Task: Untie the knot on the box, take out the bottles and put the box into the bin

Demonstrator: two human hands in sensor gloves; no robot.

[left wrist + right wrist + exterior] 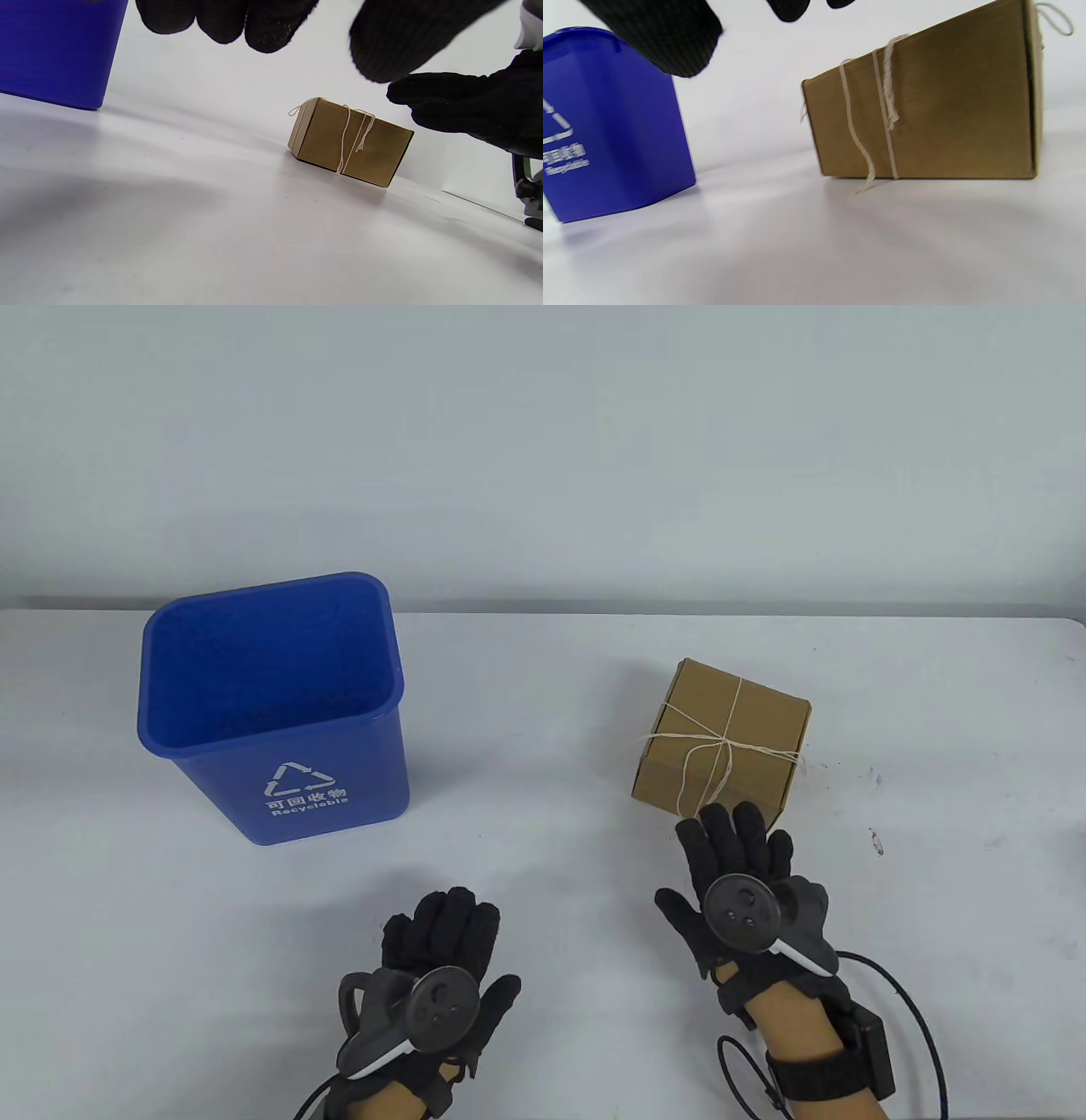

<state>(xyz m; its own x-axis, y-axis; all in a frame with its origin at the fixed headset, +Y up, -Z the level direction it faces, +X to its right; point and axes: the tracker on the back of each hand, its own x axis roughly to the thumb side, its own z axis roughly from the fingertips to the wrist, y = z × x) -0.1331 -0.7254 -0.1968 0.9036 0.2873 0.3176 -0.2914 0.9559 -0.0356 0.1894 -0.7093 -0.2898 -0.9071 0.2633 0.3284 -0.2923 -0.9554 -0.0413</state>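
Table view: string-tied cardboard box (pixel 719 742) on the white bench (pixel 543 857), well right of the blue recycling bin (pixel 276 704). Right hand (pixel 740 891) spread flat just before it; left hand (pixel 441 963) relaxed, empty.

Bottles unseen inside the closed box (pixel 721 738); bin (pixel 615 127) lettering blurred.

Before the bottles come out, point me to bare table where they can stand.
Bare table lies between the bin and the box, and right of the box up to the table's edge. It is crowded just in front of the box, where the right hand reaches in and loose string hangs down.
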